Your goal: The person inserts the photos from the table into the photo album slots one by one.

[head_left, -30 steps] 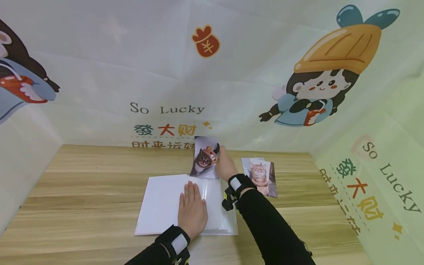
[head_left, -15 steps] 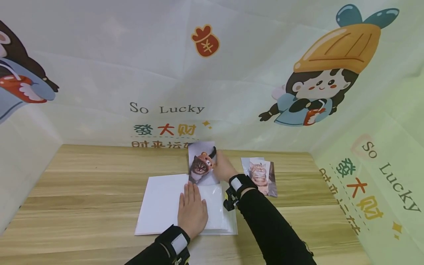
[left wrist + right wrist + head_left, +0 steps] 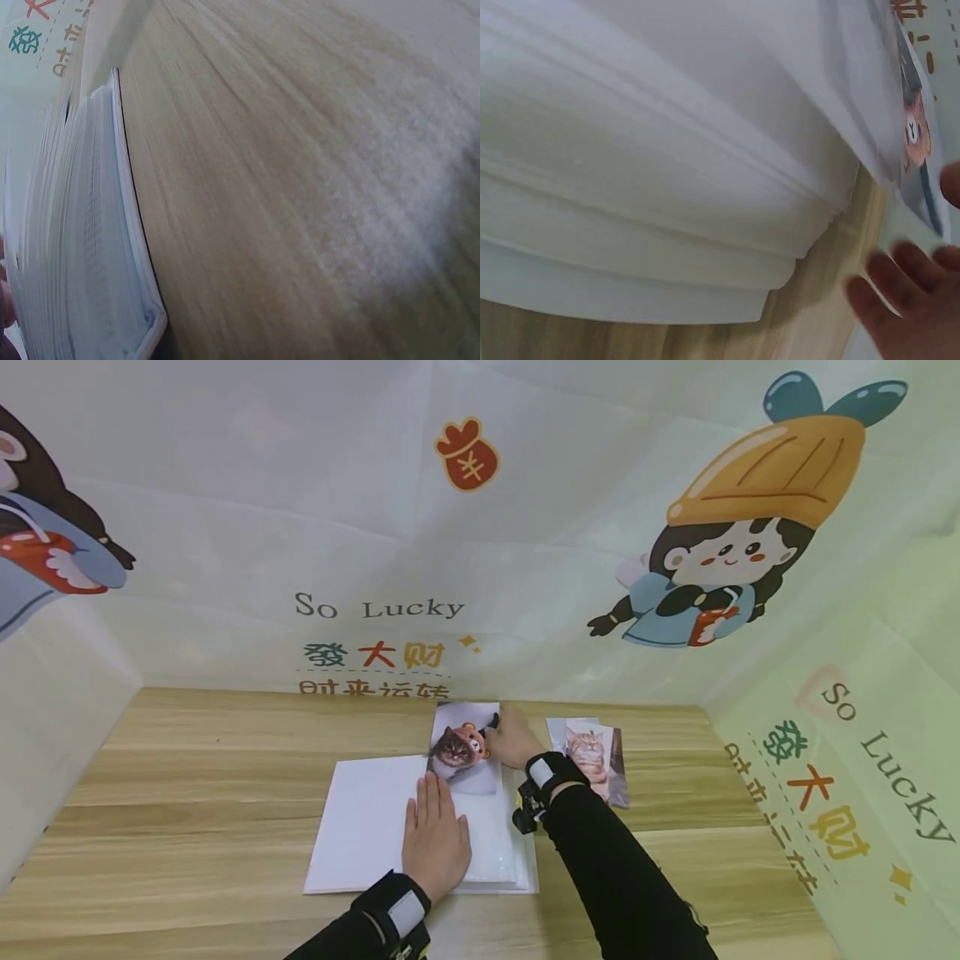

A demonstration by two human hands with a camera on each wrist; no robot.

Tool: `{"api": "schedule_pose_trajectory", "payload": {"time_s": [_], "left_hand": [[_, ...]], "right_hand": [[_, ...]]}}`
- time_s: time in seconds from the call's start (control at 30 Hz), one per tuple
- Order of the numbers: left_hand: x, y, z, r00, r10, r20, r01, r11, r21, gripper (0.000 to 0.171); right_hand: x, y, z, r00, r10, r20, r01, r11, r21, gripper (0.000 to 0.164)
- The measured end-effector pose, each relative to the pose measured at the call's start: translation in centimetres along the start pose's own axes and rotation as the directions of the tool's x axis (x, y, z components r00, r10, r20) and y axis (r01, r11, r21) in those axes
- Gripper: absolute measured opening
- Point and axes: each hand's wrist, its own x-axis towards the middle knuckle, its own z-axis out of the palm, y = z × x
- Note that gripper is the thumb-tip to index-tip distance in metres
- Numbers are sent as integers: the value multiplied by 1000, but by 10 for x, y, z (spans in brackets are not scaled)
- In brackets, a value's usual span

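An open photo album [image 3: 367, 827] with white pages and clear sleeves lies on the table; the left wrist view shows its stacked page edges [image 3: 82, 217]. My left hand [image 3: 437, 843] rests flat on it near the fold, fingers straight. At the top of the right-hand page is a photo [image 3: 465, 743] of a cat beside a bear-like hood. Its lower part overlaps the clear sleeve, and its upper part sticks out past the page. My right hand [image 3: 517, 739] pinches the photo's right edge; in the right wrist view the other fingers [image 3: 889, 285] are loosely bent.
More cat photos [image 3: 588, 756] lie in a small overlapping pile to the right of the album. The wooden table [image 3: 202, 793] ends at a printed cloth backdrop [image 3: 225, 527] behind and at the sides.
The photo has come down and toward me, its lower end now over the sleeve's top. My right hand has moved with it, shifting slightly right. The left hand has stayed in place.
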Motion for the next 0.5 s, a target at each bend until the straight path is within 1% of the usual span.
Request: {"api": "schedule_pose_trajectory", "payload": {"time_s": [0.03, 0.1, 0.13, 0.23, 0.3, 0.37, 0.5], "left_hand": [[0, 0, 0, 1000, -1, 2, 1, 1000, 0, 60], [0, 0, -1, 1000, -5, 10, 5, 1000, -1, 60], [-4, 14, -19, 999, -24, 33, 25, 999, -28, 59], [-6, 16, -20, 999, -26, 42, 27, 999, -36, 59], [-7, 16, -18, 999, -20, 43, 22, 999, -43, 59], [-8, 16, -15, 999, -15, 48, 17, 999, -41, 59], [-7, 18, -15, 998, -6, 68, 8, 1000, -26, 59]], "right_hand": [[2, -3, 0, 1000, -1, -31, -1, 999, -54, 51], [8, -10, 0, 998, -35, -52, 27, 989, -147, 55], [10, -13, 0, 998, -39, -38, 31, 980, -196, 54], [19, -20, 1, 998, -63, 24, 68, 949, -308, 50], [23, -23, 2, 997, -44, 67, 65, 936, -345, 50], [26, -23, 3, 995, -14, 96, 48, 930, -364, 50], [30, -22, 6, 991, 37, 126, 12, 930, -366, 48]]}}
